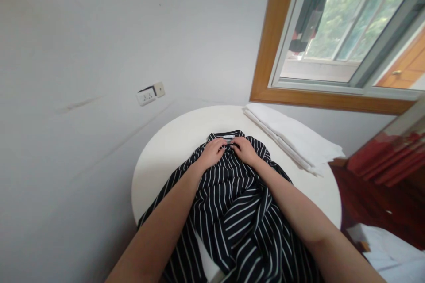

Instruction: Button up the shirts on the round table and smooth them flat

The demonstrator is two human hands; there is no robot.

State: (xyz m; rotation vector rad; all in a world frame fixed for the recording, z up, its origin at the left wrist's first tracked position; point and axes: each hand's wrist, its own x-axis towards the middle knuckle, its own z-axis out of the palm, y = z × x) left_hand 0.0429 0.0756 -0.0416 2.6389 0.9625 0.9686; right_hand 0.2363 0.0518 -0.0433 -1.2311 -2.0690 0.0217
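Note:
A black shirt with white stripes (219, 190) lies rumpled over a round white table (156, 163), its collar pointing toward the wall. My left hand (213, 152) is closed on the front of the neckline, at the left side of the collar opening. Opposite it, my right hand (245, 150) pinches the right side of the same neckline. Only a small gap separates the fingertips of the two hands. A pale label shows inside the collar, just beyond them. Toward me, the lower part of the shirt is bunched and twisted, and its bottom runs out of view.
Folded white cloth (288, 135) lies along the table's back right edge. Behind the table is a wall with a socket (146, 96) and a wood-framed window (332, 31). Red fabric (388, 159) hangs at the right, above more white material (388, 247) low down.

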